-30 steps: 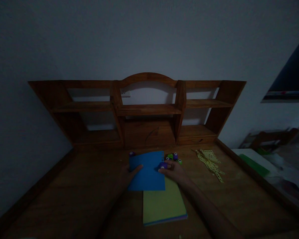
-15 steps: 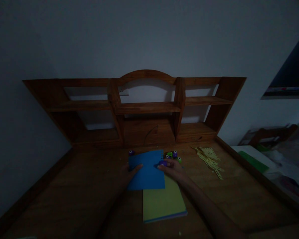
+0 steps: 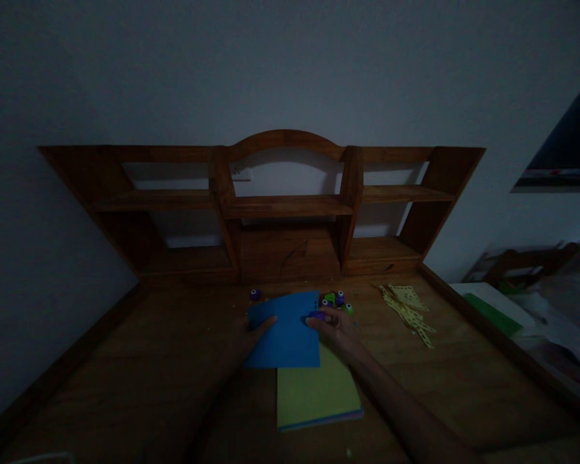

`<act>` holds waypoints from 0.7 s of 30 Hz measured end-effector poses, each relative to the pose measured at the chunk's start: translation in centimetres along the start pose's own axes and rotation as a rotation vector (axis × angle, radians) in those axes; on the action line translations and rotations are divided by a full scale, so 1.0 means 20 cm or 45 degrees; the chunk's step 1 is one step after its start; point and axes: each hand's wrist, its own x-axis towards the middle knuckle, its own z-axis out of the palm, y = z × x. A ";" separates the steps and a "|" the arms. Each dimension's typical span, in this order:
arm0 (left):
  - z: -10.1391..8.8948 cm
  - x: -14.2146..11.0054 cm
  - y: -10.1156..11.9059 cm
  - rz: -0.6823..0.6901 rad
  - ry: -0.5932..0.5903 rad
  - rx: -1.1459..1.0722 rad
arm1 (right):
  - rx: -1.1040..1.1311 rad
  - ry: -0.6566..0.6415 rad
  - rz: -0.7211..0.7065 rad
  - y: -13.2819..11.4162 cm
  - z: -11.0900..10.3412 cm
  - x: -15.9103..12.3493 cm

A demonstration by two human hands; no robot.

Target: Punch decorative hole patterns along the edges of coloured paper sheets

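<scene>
A blue sheet of paper is held up over a stack of yellow paper, with a few small holes along its upper right edge. My left hand grips the sheet's left side, thumb on top and fingers hidden underneath. At the right edge, my right hand is closed around a small purple hole punch, its thumb on the punch. Just beyond that hand sit several green and purple punches. Another purple punch lies behind the sheet's upper left corner.
Yellow paper strips full of punched holes lie to the right on the wooden desk. A wooden shelf unit spans the back against the wall. Beyond the desk's raised right edge are a green item and plastic bags.
Both hands keep nearly the same place on the sheet. The purple punch looks flatter under my right thumb. The camera view has shifted slightly.
</scene>
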 end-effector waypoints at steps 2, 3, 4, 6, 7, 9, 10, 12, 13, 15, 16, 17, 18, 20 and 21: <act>0.00 0.00 0.01 -0.011 0.007 -0.009 | -0.021 -0.017 0.005 -0.01 0.00 0.00; 0.00 0.00 0.01 -0.003 -0.005 -0.002 | -0.030 -0.025 0.004 -0.02 0.00 0.00; 0.00 0.00 0.01 0.008 -0.014 0.005 | -0.037 -0.031 0.000 -0.02 -0.01 0.00; -0.01 0.00 0.00 0.036 -0.032 0.008 | -0.044 -0.046 -0.007 -0.02 -0.01 0.00; -0.01 0.00 0.00 0.041 -0.042 0.002 | -0.043 -0.052 -0.007 -0.02 -0.02 0.00; -0.01 0.01 0.00 0.036 -0.056 -0.020 | -0.052 -0.068 -0.011 -0.02 -0.02 0.00; -0.01 0.01 -0.01 0.032 -0.055 -0.027 | -0.068 -0.074 -0.015 -0.02 -0.02 0.00; -0.01 0.02 -0.02 0.041 -0.052 -0.030 | -0.106 -0.073 -0.023 -0.01 -0.01 0.00; -0.01 0.03 -0.02 0.048 -0.043 -0.020 | -0.115 -0.067 -0.027 -0.01 -0.01 0.01; -0.01 0.04 -0.03 0.052 -0.021 0.011 | -0.110 -0.053 -0.028 0.00 0.00 0.01; -0.02 0.04 -0.03 0.052 -0.018 0.026 | -0.105 -0.046 -0.024 0.00 0.00 0.01; -0.02 0.04 -0.03 0.051 -0.014 0.041 | -0.100 -0.040 -0.021 0.00 0.00 0.02; -0.03 0.05 -0.03 0.051 -0.004 0.052 | -0.099 -0.032 -0.022 0.00 0.00 0.02; -0.04 0.06 -0.03 0.062 0.030 0.067 | -0.105 -0.009 -0.027 -0.01 -0.01 0.02; -0.05 0.06 -0.03 0.067 0.054 0.075 | -0.103 -0.002 -0.032 -0.01 -0.01 0.02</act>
